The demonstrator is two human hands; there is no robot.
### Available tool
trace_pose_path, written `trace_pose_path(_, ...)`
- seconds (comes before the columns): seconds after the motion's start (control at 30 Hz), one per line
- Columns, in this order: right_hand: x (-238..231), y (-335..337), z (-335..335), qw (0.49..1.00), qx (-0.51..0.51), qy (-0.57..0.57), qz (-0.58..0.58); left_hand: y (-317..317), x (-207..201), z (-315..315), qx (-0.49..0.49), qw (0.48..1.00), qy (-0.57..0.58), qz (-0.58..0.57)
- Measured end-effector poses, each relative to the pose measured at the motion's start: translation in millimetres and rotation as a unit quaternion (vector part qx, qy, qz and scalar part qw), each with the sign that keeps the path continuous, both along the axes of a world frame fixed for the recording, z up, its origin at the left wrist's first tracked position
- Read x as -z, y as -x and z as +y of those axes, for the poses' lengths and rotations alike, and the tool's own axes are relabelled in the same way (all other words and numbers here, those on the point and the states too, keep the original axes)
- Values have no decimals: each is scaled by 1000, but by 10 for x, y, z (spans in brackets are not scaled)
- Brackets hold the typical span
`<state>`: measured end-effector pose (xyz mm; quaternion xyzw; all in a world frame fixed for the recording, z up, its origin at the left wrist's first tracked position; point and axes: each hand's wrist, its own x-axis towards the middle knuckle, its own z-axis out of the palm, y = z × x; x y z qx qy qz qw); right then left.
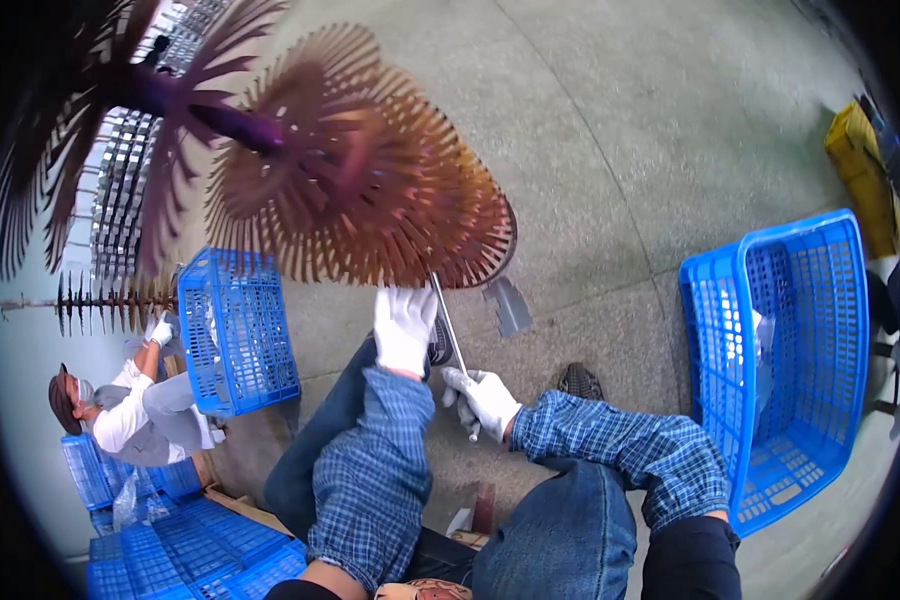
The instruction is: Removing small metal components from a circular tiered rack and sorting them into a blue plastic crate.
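Observation:
A large rust-brown and purple rack of stacked, slotted metal fins (370, 190) fills the upper left, set around a purple central shaft (235, 128). My left hand (404, 335), in a white glove, reaches up to the rack's lower edge; its fingers look closed there, but the tips and anything in them are hidden. In my right hand (483, 402), also white-gloved, is a thin metal rod (448, 325), held near its lower end. The rod slants up to the rim of the fins beside my left hand. A grey bent metal piece (510, 307) shows just past that rim.
A tall blue plastic crate (745, 380) stands at right, with yellow containers (860, 175) behind it. On the left, a blue crate (238, 330) sits near a seated person (150, 415) at another finned rack (80, 303). More blue crates (190, 550) are stacked at lower left.

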<state>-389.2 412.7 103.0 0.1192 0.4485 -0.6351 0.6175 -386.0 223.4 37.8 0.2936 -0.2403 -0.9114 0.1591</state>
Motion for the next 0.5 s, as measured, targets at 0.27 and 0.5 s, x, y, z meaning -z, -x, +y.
trace_pose_path(0.27, -2, -54, -101, 1000, 5, -4, 7, -1192, -18, 980, 137, 987, -82, -36)
trace_pose_path(0.5, 40, -29, -101, 999, -17, 27, 9, -1030, 228, 1374, -9, 988, -17, -156)
